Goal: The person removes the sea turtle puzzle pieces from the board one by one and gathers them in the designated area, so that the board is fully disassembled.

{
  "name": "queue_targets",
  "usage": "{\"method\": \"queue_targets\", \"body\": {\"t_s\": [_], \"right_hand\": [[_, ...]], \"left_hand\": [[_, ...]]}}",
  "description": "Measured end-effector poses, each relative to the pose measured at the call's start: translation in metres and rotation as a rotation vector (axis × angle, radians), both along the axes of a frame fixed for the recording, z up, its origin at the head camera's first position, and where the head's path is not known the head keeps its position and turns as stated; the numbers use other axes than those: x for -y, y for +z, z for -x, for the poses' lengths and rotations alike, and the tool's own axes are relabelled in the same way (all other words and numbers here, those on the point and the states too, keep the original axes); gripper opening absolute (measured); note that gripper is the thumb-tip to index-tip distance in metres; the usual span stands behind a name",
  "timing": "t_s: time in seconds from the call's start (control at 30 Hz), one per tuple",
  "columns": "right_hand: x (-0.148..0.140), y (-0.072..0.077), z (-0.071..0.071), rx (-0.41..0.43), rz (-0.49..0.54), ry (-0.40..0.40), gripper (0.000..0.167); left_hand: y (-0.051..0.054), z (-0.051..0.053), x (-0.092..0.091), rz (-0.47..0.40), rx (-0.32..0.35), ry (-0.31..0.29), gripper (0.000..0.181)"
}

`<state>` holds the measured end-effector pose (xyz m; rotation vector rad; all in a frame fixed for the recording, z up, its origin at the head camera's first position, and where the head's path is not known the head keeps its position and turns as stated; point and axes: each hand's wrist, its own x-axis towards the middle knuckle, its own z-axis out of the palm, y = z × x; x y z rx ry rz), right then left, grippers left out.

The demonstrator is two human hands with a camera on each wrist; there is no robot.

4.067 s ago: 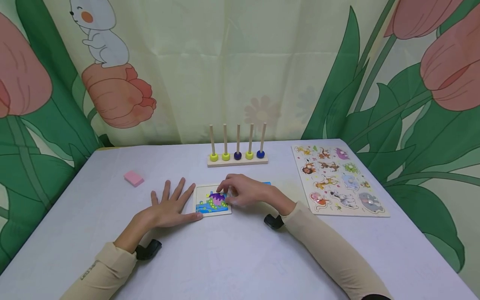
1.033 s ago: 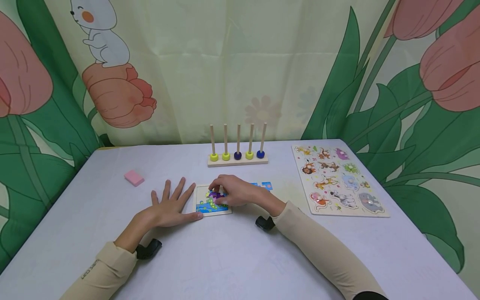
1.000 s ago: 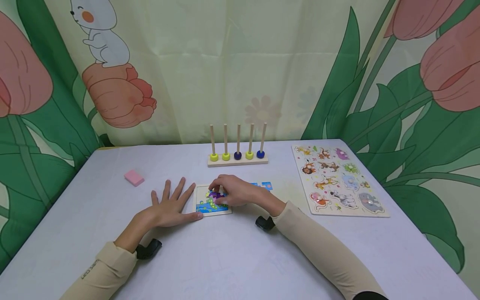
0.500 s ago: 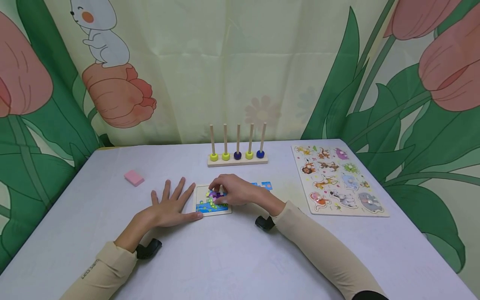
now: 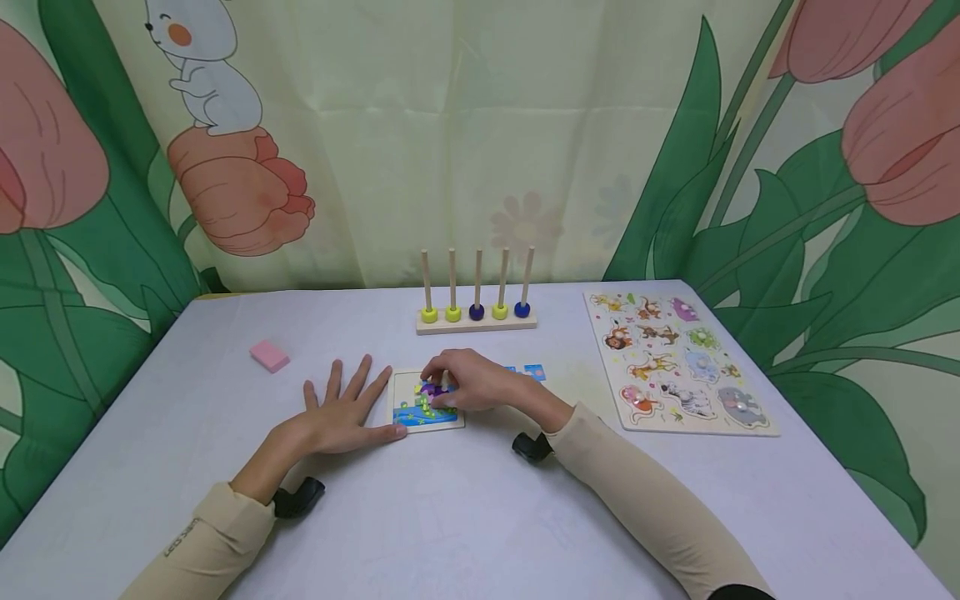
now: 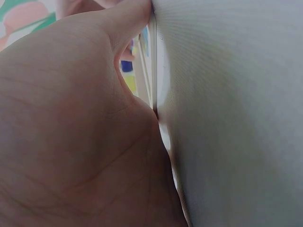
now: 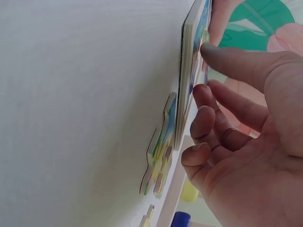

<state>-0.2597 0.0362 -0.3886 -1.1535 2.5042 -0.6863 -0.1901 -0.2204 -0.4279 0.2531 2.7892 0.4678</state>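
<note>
A small jigsaw puzzle board (image 5: 405, 382) with a pale wooden frame lies mid-table, its lower part filled with blue, green and purple pieces. My left hand (image 5: 330, 423) lies spread on the table, thumb and index fingertip at the frame's left side. Over the board's right part, my right hand (image 5: 480, 383) pinches a thin puzzle piece (image 7: 207, 73) between thumb and index finger; the other fingers are curled. The piece is tilted against the board, seen nearly edge-on in the right wrist view, and its picture is mostly hidden. Left wrist view shows mainly the palm (image 6: 80, 123).
Loose puzzle pieces (image 7: 163, 142) lie beside the board, partly behind my right hand; a blue one (image 5: 534, 372) shows. Behind stands a peg rack (image 5: 476, 323) with yellow and dark blue beads. An animal peg puzzle (image 5: 667, 367) lies right, a pink block (image 5: 269, 356) left.
Compared with about four seconds ago, my right hand sits slightly further left over the board, and more of the loose blue pieces shows. Over the last second hardly anything moves; the left hand stays put.
</note>
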Motion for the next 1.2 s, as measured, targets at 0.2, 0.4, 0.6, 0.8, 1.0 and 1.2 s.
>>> {"method": "queue_targets", "body": {"t_s": [0.2, 0.4, 0.6, 0.8, 1.0, 1.2], "right_hand": [[-0.005, 0.001, 0.000, 0.003, 0.029, 0.019, 0.034], [-0.014, 0.001, 0.002, 0.013, 0.051, 0.013, 0.034], [-0.025, 0.001, 0.000, -0.013, 0.072, 0.015, 0.033], [-0.038, 0.000, 0.000, -0.054, 0.080, 0.012, 0.033], [-0.050, 0.000, -0.001, -0.048, 0.069, -0.007, 0.034], [-0.064, 0.001, -0.003, -0.048, 0.044, -0.034, 0.035]], "left_hand": [[-0.001, 0.000, -0.001, 0.009, 0.005, 0.003, 0.119], [0.000, 0.001, 0.000, 0.012, 0.004, 0.007, 0.119], [-0.003, 0.002, 0.000, 0.014, -0.001, 0.009, 0.120], [-0.006, 0.003, 0.001, 0.027, -0.009, 0.008, 0.120], [-0.005, 0.002, 0.001, 0.019, -0.006, 0.014, 0.120], [-0.003, 0.000, 0.000, 0.005, 0.002, 0.013, 0.119]]}}
